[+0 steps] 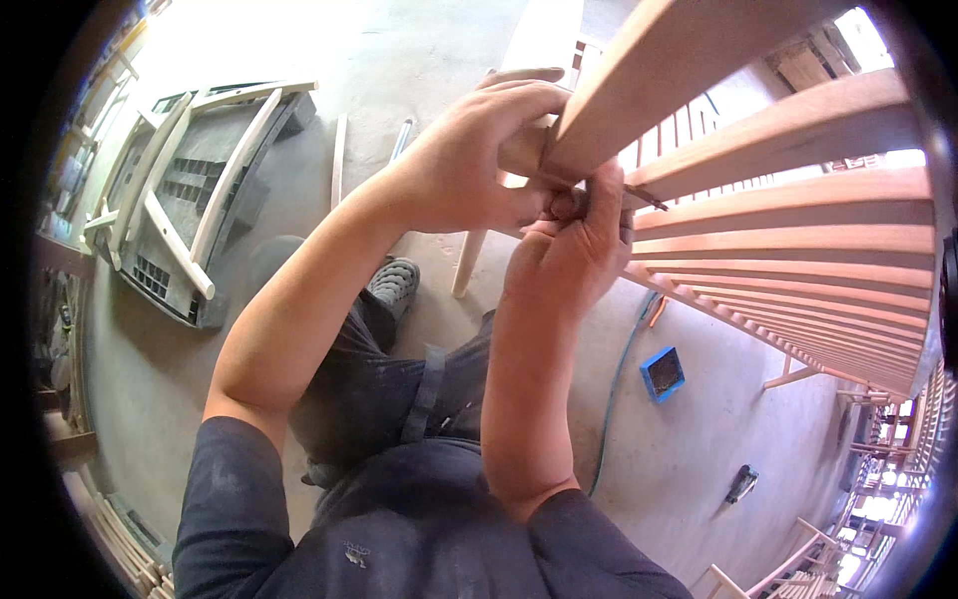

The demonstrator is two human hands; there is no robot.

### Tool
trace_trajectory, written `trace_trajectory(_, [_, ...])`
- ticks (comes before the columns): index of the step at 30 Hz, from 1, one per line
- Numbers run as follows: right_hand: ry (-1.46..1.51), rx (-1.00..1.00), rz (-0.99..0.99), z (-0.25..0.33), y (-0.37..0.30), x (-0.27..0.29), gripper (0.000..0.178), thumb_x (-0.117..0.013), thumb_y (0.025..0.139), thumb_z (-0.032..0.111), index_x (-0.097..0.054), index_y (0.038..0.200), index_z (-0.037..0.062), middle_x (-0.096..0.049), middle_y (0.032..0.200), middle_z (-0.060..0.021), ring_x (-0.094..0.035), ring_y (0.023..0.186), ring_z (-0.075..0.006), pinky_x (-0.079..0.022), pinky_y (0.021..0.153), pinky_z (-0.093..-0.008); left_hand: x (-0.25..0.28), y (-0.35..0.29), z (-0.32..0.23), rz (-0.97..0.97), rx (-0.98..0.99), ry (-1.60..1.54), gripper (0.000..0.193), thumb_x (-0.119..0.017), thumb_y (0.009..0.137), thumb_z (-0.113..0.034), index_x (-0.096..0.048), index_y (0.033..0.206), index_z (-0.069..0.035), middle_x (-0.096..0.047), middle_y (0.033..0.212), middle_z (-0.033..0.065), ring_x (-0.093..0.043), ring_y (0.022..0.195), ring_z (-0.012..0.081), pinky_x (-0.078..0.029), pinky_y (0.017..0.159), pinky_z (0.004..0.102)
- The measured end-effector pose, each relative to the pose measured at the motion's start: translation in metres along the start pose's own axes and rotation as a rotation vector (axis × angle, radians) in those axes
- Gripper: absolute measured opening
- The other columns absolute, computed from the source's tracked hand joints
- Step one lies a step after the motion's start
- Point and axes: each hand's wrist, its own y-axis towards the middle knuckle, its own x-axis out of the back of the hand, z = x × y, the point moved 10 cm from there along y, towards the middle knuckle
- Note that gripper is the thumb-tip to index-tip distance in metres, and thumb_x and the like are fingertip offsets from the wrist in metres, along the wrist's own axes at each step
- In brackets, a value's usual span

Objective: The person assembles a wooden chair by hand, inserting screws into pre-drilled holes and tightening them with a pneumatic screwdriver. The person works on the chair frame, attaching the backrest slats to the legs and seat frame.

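Observation:
A pale wooden frame with many parallel slats (778, 240) fills the right side. A thick square-edged wooden bar (639, 85) rises from its near corner. My left hand (464, 150) wraps round the frame's corner beside that bar, fingers over the far side and thumb underneath. Just below the corner, my right hand (569, 245) is closed, its thumb raised along the wood and its index finger curled in. A thin dark sliver (649, 197) sticks out past the right thumb. Whatever lies between the right fingers is hidden.
At left, a dark plastic pallet (190, 190) carries curved wooden pieces. A blue square tray (663, 373), a teal hose (609, 404) and a small dark tool (741, 484) lie on the concrete floor. More wooden frames (778, 569) stand at lower right.

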Motion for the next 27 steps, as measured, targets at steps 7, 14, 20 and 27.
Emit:
trace_trajectory(7, [-0.001, -0.207, -0.04, 0.002, 0.001, 0.015, 0.029, -0.079, 0.088, 0.027, -0.065, 0.102, 0.005, -0.067, 0.09, -0.0025, -0.061, 0.077, -0.0126, -0.047, 0.071, -0.0265, 0.011, -0.076, -0.01, -0.444, 0.546, -0.064, 0.035, -0.076, 0.089, -0.015, -0.063, 0.118, 0.0, -0.068, 0.103, 0.0077, -0.066, 0.09, 0.0139, -0.053, 0.077, 0.0265])
trace_trajectory(14, [-0.147, -0.329, 0.072, 0.003, 0.009, 0.014, 0.033, -0.075, 0.092, 0.025, -0.065, 0.109, -0.0021, -0.067, 0.101, -0.0069, -0.063, 0.09, -0.0156, -0.051, 0.075, -0.0265, -0.104, -0.093, 0.006, -0.556, 0.938, -1.301, 0.036, -0.067, 0.097, -0.024, -0.065, 0.121, 0.003, -0.07, 0.108, 0.0071, -0.064, 0.097, 0.0117, -0.049, 0.079, 0.0254])
trace_trajectory(20, [-0.229, -0.35, 0.111, 0.007, 0.013, 0.013, 0.035, -0.071, 0.095, 0.023, -0.064, 0.112, -0.0065, -0.067, 0.105, -0.0106, -0.064, 0.094, -0.0181, -0.053, 0.08, -0.0282, -0.119, -0.078, -0.005, -0.774, 1.103, -1.589, 0.031, -0.067, 0.097, -0.02, -0.066, 0.115, 0.005, -0.069, 0.105, 0.0102, -0.064, 0.091, 0.0143, -0.053, 0.08, 0.029])
trace_trajectory(27, [-0.239, -0.4, 0.213, 0.013, 0.012, 0.013, 0.032, -0.06, 0.101, 0.021, -0.06, 0.12, -0.0045, -0.067, 0.107, -0.0115, -0.064, 0.096, -0.0182, -0.053, 0.083, -0.0318, -0.111, -0.087, 0.003, -0.801, 1.094, -1.373, 0.026, -0.074, 0.091, -0.02, -0.068, 0.102, 0.002, -0.068, 0.089, 0.0058, -0.062, 0.083, 0.0116, -0.05, 0.072, 0.0263])
